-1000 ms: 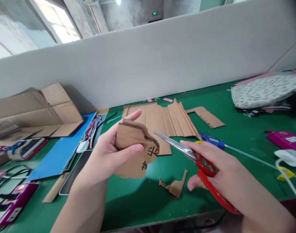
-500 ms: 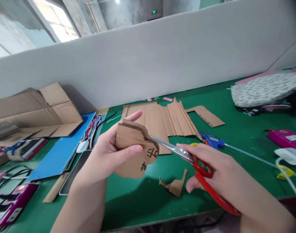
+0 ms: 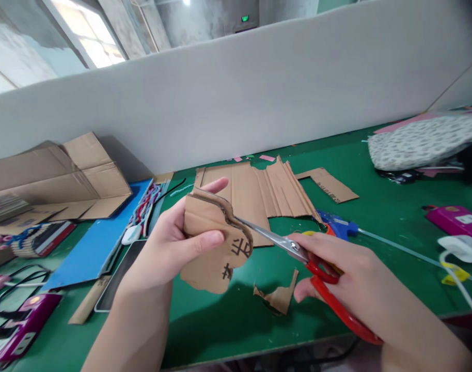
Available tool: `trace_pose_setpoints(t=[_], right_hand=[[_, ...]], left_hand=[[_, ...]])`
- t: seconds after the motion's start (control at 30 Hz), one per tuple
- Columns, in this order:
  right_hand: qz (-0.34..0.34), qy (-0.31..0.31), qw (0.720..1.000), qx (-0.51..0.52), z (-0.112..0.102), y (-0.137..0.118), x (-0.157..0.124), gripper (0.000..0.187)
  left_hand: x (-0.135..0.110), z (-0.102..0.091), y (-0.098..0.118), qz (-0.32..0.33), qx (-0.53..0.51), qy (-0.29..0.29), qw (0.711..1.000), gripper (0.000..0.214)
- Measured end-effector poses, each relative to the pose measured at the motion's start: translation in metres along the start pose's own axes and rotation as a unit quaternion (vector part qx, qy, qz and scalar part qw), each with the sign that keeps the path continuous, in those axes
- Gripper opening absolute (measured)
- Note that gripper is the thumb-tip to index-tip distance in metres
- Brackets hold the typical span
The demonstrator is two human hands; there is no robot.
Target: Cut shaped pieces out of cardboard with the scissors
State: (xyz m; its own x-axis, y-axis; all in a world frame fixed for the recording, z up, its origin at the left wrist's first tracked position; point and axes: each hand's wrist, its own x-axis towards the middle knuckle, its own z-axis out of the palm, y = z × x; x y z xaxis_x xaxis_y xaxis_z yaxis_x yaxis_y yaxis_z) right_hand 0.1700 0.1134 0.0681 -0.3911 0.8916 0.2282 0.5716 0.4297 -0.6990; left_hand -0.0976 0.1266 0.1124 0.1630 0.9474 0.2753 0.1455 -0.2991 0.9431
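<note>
Between the thumb and fingers of my left hand (image 3: pixel 182 243) is a curvy-edged cardboard cutout (image 3: pixel 208 263) with black printed characters; its upper edge shows more than one layer. My right hand (image 3: pixel 336 263) is closed around the red handles of a pair of scissors (image 3: pixel 294 247). The metal blades reach left, and their tips are at the notch in the cutout's upper edge. Whether they bite into the cardboard I cannot tell. Below the blades, a torn cardboard scrap (image 3: pixel 278 299) lies on the green table (image 3: pixel 220 338).
A large cardboard sheet (image 3: pixel 236 181) and an L-shaped offcut (image 3: pixel 332 187) lie behind my hands. A blue glue gun (image 3: pixel 342 227) is at the right, near a purple power strip (image 3: pixel 458 222). Folded cardboard (image 3: pixel 92 165), a blue board (image 3: pixel 92 245) and a dark tablet (image 3: pixel 122 274) occupy the left.
The cutout has tilted slightly in my left hand, its lower part dropping a little. The scissors have shifted very slightly along with my right hand.
</note>
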Motion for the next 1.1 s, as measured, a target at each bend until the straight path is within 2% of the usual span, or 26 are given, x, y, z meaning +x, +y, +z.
trace_pose_setpoints(t=[0.13,0.27,0.53,0.6,0.77,0.93,1.1], right_hand=[[-0.013,0.006,1.0,0.006,0.002,0.002,0.0,0.047],[-0.006,0.011,1.0,-0.008,0.004,0.002,0.001,0.046],[-0.018,0.082,0.996,-0.004,-0.001,0.001,0.002,0.075],[-0.015,0.082,0.996,-0.027,-0.001,0.001,0.003,0.075],[-0.012,0.035,0.998,-0.043,0.002,0.005,0.004,0.073],[-0.011,0.019,0.998,-0.052,0.006,0.009,0.004,0.072],[0.004,-0.005,0.999,-0.04,0.003,0.006,0.002,0.064]], left_hand=[[0.0,0.005,0.003,-0.001,0.018,0.018,1.0,0.053],[0.002,0.012,0.009,0.002,0.03,0.048,0.998,0.05],[0.006,0.013,0.012,-0.028,0.031,0.086,0.995,0.057],[0.006,0.013,0.011,-0.02,0.028,0.076,0.996,0.057],[0.003,0.008,0.007,-0.014,0.04,0.03,0.999,0.056],[-0.001,0.002,0.002,-0.007,0.053,0.021,0.998,0.058],[0.001,0.002,0.007,-0.016,0.047,-0.006,0.999,0.056]])
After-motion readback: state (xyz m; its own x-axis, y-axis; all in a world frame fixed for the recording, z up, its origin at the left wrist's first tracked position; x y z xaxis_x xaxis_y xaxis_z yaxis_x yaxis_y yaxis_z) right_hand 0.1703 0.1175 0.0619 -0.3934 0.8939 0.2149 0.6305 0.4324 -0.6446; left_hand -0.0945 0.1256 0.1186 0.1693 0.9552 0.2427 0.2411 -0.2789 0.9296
